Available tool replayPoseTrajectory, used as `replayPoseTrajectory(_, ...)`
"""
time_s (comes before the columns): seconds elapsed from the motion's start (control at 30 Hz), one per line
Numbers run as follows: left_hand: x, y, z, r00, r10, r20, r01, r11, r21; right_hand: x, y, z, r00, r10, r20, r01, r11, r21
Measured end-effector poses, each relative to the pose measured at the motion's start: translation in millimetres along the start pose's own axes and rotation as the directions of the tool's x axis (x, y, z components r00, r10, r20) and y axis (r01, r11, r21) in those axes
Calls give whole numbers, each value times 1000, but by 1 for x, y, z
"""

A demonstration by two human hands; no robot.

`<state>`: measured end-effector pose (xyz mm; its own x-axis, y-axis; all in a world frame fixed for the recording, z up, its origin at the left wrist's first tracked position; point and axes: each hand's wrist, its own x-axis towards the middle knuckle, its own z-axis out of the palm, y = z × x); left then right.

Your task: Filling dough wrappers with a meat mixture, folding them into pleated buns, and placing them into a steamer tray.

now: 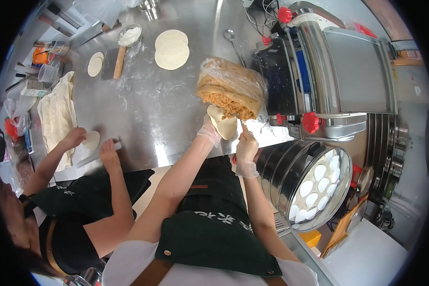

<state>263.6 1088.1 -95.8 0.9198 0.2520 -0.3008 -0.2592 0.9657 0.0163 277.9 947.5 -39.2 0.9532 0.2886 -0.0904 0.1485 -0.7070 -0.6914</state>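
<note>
In my gloved left hand [210, 132] lies a round dough wrapper [223, 123], tilted below the filling, with a few orange-brown bits at its top edge. My gloved right hand [247, 148] grips a thin, pale stick-like tool [244, 127]; its far end is hidden at the filling. Crumbly orange-brown filling [231, 104] shows at the open side of a container wrapped in clear plastic [231, 74], just beyond both hands. Farther back on the steel table [138, 102], two overlapping dough rounds [171, 53] lie flat.
A dough-rolling machine [319, 71] with red knobs stands right. Below it, a round steamer [295, 190] holds several white dough pieces. At left, a co-worker's hands [110, 155] work a dough round with a rolling pin [93, 156]. A scraper [113, 63], flour bowl [130, 35] and spoon [232, 40] lie behind.
</note>
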Motion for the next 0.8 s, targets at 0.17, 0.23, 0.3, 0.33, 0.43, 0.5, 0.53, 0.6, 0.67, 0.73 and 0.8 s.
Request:
replayPoseTrajectory(0.17,2,-1,11,1000,3,6,-4,998,60,9,7,-6,997,-76,-5,76,996,-55)
replayPoseTrajectory(0.23,6,0,9,1000,4,-17,-3,1000,20,13,7,-7,999,-32,13,31,999,33)
replayPoseTrajectory(0.3,8,1,7,992,85,88,-100,977,191,19,6,-14,984,-179,4,179,981,-71)
replayPoseTrajectory(0.33,8,2,6,993,82,87,-97,977,192,20,3,-19,946,-325,10,321,930,-177)
replayPoseTrajectory(0.43,8,9,6,994,-87,72,87,996,9,19,1,-29,847,-514,134,511,719,-471)
replayPoseTrajectory(0.5,10,9,8,975,-206,82,214,971,-111,13,5,-24,834,-529,154,524,674,-520)
replayPoseTrajectory(0.53,11,10,3,977,-199,82,207,972,-108,10,0,-20,811,-554,188,553,621,-556)
replayPoseTrajectory(0.6,12,11,-8,992,-122,-20,123,988,90,6,-7,-20,804,-567,180,560,619,-551)
replayPoseTrajectory(0.67,10,9,1,980,-129,-153,130,992,-2,0,-6,-21,806,-567,171,554,619,-557)
replayPoseTrajectory(0.73,4,8,4,950,-134,-282,111,989,-97,-17,0,-26,779,-617,107,566,620,-544)
replayPoseTrajectory(0.8,-2,11,-2,913,-254,-319,195,959,-205,-27,6,-26,772,-622,133,591,624,-511)
